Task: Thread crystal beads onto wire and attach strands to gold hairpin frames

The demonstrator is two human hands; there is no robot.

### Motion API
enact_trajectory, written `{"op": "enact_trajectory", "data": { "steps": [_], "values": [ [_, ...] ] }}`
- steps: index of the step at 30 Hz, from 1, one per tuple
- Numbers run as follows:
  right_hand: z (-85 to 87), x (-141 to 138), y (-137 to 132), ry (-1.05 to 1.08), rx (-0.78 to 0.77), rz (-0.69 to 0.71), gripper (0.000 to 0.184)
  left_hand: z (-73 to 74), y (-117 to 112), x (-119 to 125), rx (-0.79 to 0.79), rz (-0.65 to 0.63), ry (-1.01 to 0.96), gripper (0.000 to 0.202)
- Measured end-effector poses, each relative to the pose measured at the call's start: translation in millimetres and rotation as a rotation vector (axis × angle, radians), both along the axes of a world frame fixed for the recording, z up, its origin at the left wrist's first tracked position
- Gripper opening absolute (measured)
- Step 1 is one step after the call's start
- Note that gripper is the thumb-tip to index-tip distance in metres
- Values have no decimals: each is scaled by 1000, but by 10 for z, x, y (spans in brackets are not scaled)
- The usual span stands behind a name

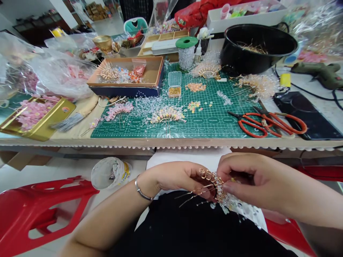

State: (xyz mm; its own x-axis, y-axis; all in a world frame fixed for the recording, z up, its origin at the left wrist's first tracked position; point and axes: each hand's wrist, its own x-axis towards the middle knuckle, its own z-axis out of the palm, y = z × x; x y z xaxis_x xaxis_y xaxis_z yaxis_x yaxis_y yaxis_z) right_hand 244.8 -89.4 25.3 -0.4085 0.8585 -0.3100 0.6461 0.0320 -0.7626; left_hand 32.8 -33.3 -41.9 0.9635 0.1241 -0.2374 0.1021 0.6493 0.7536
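Logged from my feed: one fan-shaped hair ornament [215,187] of gold wire loops and clear crystal beads, pinched in the curled fingers of left hand [178,177] and right hand [249,175].

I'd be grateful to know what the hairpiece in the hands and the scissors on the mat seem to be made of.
The hairpiece looks like shiny gold-toned metal wire, given its bright coils, with clear beads, glass or acrylic. The scissors seem to have glossy orange plastic handles and dark metal blades.
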Motion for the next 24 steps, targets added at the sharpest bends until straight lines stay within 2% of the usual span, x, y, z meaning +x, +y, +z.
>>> {"op": "enact_trajectory", "data": {
  "steps": [7, 10, 13, 15, 21, 24],
  "values": [
    [-88, 69, 72, -4, -65, 44, 14, 24, -75, 24, 47, 95, 25, 19],
    [-86, 62, 44, 6, -88, 28, 15, 33, -125, 40, 96, 227, 66, 30],
    [-83, 35, 5, 15, -91, -51, 15, 55, -143, 43, 130, 328, 111, 36],
    [-95, 19, -7, 18, -92, -89, 14, 69, -141, 37, 128, 340, 114, 36],
    [-184, 16, 25, 64, -155, -74, 16, 79, -134, 18, 104, 356, 113, 35],
    [-161, -22, 25, 79, -171, -93, 14, 81, -122, 13, 107, 344, 137, 38]
  ]
}}
